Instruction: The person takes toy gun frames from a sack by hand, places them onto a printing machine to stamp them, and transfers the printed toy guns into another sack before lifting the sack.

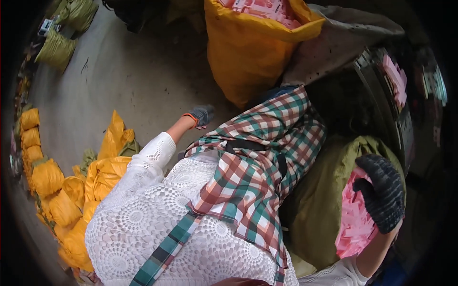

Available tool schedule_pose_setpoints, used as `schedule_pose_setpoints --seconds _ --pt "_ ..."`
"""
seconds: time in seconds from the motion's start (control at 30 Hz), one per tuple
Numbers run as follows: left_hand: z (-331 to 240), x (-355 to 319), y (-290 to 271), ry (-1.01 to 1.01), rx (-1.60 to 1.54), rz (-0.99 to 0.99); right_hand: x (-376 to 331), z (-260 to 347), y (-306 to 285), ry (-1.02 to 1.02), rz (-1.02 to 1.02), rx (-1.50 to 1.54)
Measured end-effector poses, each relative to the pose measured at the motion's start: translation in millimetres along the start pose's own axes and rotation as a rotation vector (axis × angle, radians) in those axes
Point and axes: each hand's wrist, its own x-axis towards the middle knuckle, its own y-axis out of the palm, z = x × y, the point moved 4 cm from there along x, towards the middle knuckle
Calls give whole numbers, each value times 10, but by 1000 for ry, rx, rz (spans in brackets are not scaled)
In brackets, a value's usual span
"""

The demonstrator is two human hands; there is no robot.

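Dark knit glove on the right hand (381,190), fingers curled, gripping the olive sack (324,200) rim over pink pieces (355,224). Left hand (202,115), gloved, is half-hidden by the plaid apron (257,162); its grip cannot be told.

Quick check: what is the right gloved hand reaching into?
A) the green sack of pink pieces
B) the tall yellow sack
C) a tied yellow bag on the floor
A: the right hand, in a dark glove, rests on the pink pieces at the mouth of the green sack.
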Motion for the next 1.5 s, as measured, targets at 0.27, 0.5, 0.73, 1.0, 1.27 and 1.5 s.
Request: schedule_pose_setpoints --seconds 0.27,0.5,0.73,1.0,1.27,1.5 --pt "-437 7 -95 -55 166 338 4 195 293 -4 315 24" --pt "-305 270 -1043 -135 -604 -924 339 400 499 -172 371 1" --pt "-812 167 -2709 -66 -1573 -1129 889 481 719 -381 -155 58" --pt "-1217 808 -2761 -4 -1778 -596 1947 -363 615 53 -15 -352" --pt "-2470 347 -2012 -107 -1516 -624 1351 -1535 1169 136 -156 -161" --pt "-2580 1121 -1720 -51 -1405 -377 666 -1779 1581 355 -986 133"
